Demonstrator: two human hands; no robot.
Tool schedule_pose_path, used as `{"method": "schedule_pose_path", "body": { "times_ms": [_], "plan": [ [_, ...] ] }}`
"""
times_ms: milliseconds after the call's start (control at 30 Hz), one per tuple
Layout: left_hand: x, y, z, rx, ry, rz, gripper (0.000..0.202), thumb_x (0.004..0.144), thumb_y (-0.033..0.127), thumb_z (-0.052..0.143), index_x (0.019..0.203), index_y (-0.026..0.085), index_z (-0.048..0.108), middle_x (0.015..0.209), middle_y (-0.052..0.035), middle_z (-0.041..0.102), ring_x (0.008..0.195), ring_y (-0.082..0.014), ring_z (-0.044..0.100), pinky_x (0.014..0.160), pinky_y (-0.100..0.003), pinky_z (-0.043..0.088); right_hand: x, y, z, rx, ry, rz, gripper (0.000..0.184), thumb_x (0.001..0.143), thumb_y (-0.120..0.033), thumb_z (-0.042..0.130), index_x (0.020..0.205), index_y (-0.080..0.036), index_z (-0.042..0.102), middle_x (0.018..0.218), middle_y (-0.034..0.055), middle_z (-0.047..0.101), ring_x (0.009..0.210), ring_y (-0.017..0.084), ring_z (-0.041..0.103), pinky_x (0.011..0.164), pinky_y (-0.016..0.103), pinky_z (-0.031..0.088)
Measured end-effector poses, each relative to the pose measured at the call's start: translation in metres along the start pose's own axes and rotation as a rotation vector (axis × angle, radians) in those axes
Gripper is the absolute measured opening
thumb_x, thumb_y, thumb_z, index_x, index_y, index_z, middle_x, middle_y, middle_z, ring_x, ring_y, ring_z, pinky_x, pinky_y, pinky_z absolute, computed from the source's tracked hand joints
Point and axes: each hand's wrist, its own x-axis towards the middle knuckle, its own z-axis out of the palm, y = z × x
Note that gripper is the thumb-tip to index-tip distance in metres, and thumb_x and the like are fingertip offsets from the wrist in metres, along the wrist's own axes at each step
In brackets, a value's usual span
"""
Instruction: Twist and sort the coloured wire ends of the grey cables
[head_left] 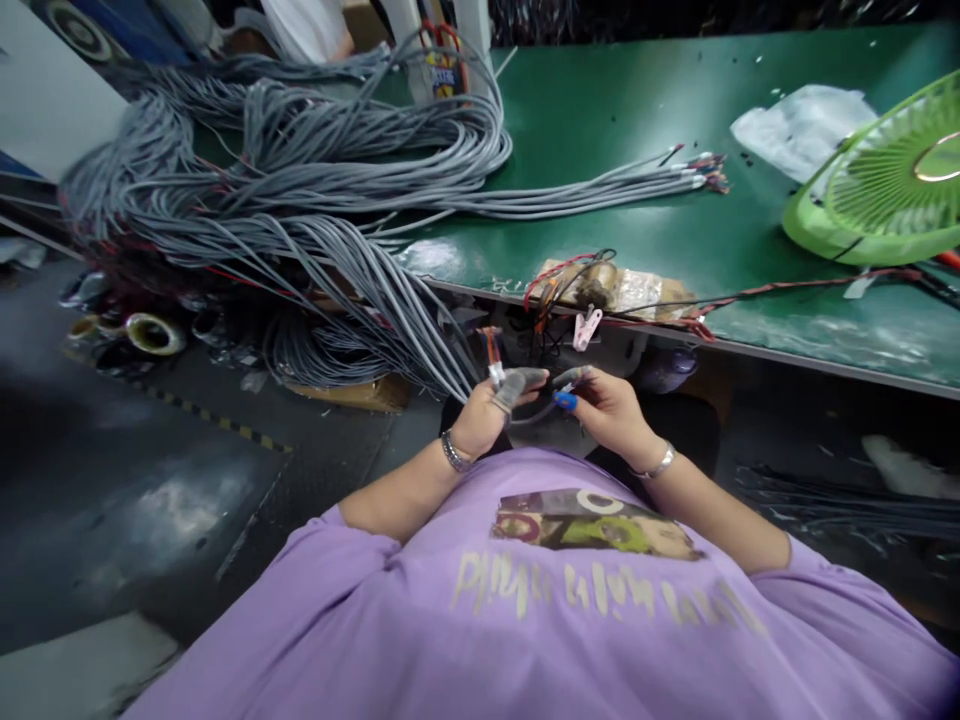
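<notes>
My left hand [486,408], with grey coverings on some fingers, is closed around grey cables. Their stripped ends, with orange, blue and other coloured wires [491,346], stick up above the thumb. To its right my right hand [611,408] is in a pinch at the end of a grey cable [534,416] that curves between the hands. A bright blue covering [565,400] sits on a digit of the right hand. The fingertips hide the exact point of grip. From the left hand, a thick bundle of grey cables [375,285] runs up to the bench.
On the green bench [637,100] lie more cables with bared ends [709,172], a plastic bag [802,125] and a green fan [877,190]. A pink clip [587,328] hangs at the bench's front edge beside a taped board [637,290]. Another person's arm [341,45] shows at the back.
</notes>
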Motion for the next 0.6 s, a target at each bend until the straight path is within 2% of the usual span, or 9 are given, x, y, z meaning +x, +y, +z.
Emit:
{"method": "schedule_pose_path", "body": {
  "times_ms": [67, 133, 200, 267, 300, 367, 433, 500, 600],
  "plan": [
    [-0.005, 0.006, -0.008, -0.067, 0.051, -0.003, 0.051, 0.076, 0.061, 0.073, 0.099, 0.015, 0.073, 0.104, -0.0112, 0.077, 0.094, -0.0214, 0.073, 0.082, -0.032, 0.057, -0.006, 0.005, -0.011, -0.064, 0.068, -0.005, 0.019, 0.084, -0.036, 0.071, 0.096, -0.021, 0.072, 0.089, 0.0060, 0.074, 0.077, 0.019, 0.069, 0.072, 0.033, 0.057],
    [-0.016, 0.012, -0.024, -0.069, 0.069, -0.065, 0.055, 0.076, 0.064, 0.071, 0.098, 0.014, 0.072, 0.082, -0.0077, 0.076, 0.063, -0.0153, 0.070, 0.060, -0.026, 0.054, -0.014, 0.011, -0.025, -0.080, 0.180, 0.019, 0.021, 0.083, -0.035, 0.072, 0.098, -0.021, 0.073, 0.091, 0.0065, 0.075, 0.079, 0.020, 0.071, 0.073, 0.034, 0.058],
    [-0.030, 0.015, -0.045, -0.008, 0.070, -0.110, 0.057, 0.078, 0.065, 0.067, 0.094, 0.011, 0.071, 0.058, -0.0021, 0.066, 0.038, -0.0081, 0.052, 0.041, -0.020, 0.038, -0.022, 0.019, -0.040, -0.079, 0.349, 0.072, 0.023, 0.081, -0.036, 0.073, 0.097, -0.020, 0.073, 0.089, 0.0073, 0.076, 0.074, 0.021, 0.070, 0.066, 0.034, 0.058],
    [-0.047, 0.017, -0.065, 0.062, 0.084, -0.129, 0.056, 0.081, 0.064, 0.065, 0.089, 0.009, 0.071, 0.048, 0.0007, 0.057, 0.032, -0.0049, 0.040, 0.038, -0.019, 0.029, -0.028, 0.026, -0.054, -0.105, 0.530, 0.121, 0.025, 0.078, -0.037, 0.076, 0.095, -0.020, 0.074, 0.088, 0.0090, 0.075, 0.070, 0.023, 0.069, 0.059, 0.036, 0.057],
    [-0.054, 0.017, -0.073, 0.105, 0.097, -0.143, 0.055, 0.081, 0.063, 0.066, 0.088, 0.009, 0.071, 0.045, 0.0018, 0.054, 0.032, -0.0040, 0.036, 0.037, -0.019, 0.026, -0.030, 0.028, -0.059, -0.129, 0.586, 0.127, 0.024, 0.078, -0.037, 0.077, 0.096, -0.021, 0.074, 0.090, 0.0106, 0.075, 0.073, 0.025, 0.070, 0.060, 0.038, 0.057],
    [-0.066, 0.017, -0.082, 0.175, 0.133, -0.173, 0.052, 0.078, 0.059, 0.072, 0.091, 0.009, 0.071, 0.042, 0.0046, 0.049, 0.031, -0.0031, 0.032, 0.037, -0.018, 0.022, -0.031, 0.032, -0.065, -0.173, 0.545, 0.140, 0.021, 0.083, -0.036, 0.073, 0.102, -0.026, 0.074, 0.100, 0.0119, 0.075, 0.085, 0.028, 0.070, 0.075, 0.044, 0.058],
    [-0.071, 0.019, -0.084, 0.210, 0.163, -0.192, 0.051, 0.075, 0.054, 0.077, 0.098, 0.009, 0.070, 0.041, 0.0071, 0.046, 0.031, -0.0028, 0.030, 0.036, -0.017, 0.019, -0.029, 0.034, -0.065, -0.209, 0.509, 0.081, 0.019, 0.084, -0.035, 0.073, 0.102, -0.028, 0.074, 0.098, 0.0116, 0.075, 0.088, 0.030, 0.071, 0.083, 0.047, 0.057],
    [-0.070, 0.022, -0.078, 0.209, 0.157, -0.187, 0.052, 0.076, 0.054, 0.075, 0.103, 0.009, 0.069, 0.041, 0.0077, 0.045, 0.031, -0.0029, 0.031, 0.035, -0.017, 0.018, -0.025, 0.034, -0.058, -0.295, 0.417, -0.017, 0.018, 0.083, -0.033, 0.073, 0.100, -0.026, 0.074, 0.095, 0.0103, 0.076, 0.087, 0.029, 0.072, 0.083, 0.045, 0.057],
    [-0.062, 0.028, -0.063, 0.191, 0.040, -0.193, 0.056, 0.080, 0.058, 0.069, 0.110, 0.010, 0.068, 0.047, 0.0044, 0.054, 0.031, -0.0049, 0.040, 0.033, -0.017, 0.024, -0.018, 0.029, -0.044, -0.446, 0.139, -0.163, 0.014, 0.085, -0.030, 0.069, 0.096, -0.024, 0.074, 0.090, 0.0072, 0.076, 0.079, 0.024, 0.072, 0.072, 0.037, 0.058]
  ]
}}
